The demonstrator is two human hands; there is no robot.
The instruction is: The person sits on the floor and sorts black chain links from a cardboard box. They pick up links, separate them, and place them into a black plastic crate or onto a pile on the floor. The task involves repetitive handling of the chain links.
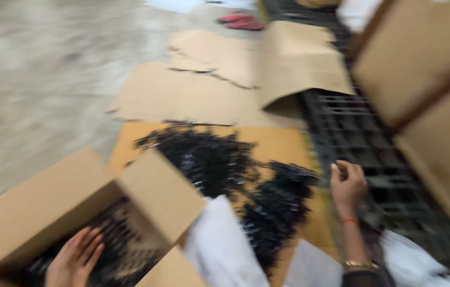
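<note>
The whole view is blurred by motion. My left hand [74, 259] lies flat with its fingers apart inside an open cardboard box [39, 202] at the lower left, resting on small black parts [124, 239] in it. A heap of the same black parts [219, 159] is spread on an orange-brown cardboard sheet [283, 143] in the middle. My right hand [348, 185], with a red thread and a watch on the wrist, hovers to the right of the heap over a black plastic pallet [352, 127]. Its fingers are curled; the blur hides whether they hold anything.
Torn flat cardboard sheets [193, 90] lie on the grey floor [33, 79] beyond the heap. Large cardboard boxes [421, 58] stand on the pallet at the right. White cloth [219, 250] covers the bottom centre. A red object [242, 21] lies far back.
</note>
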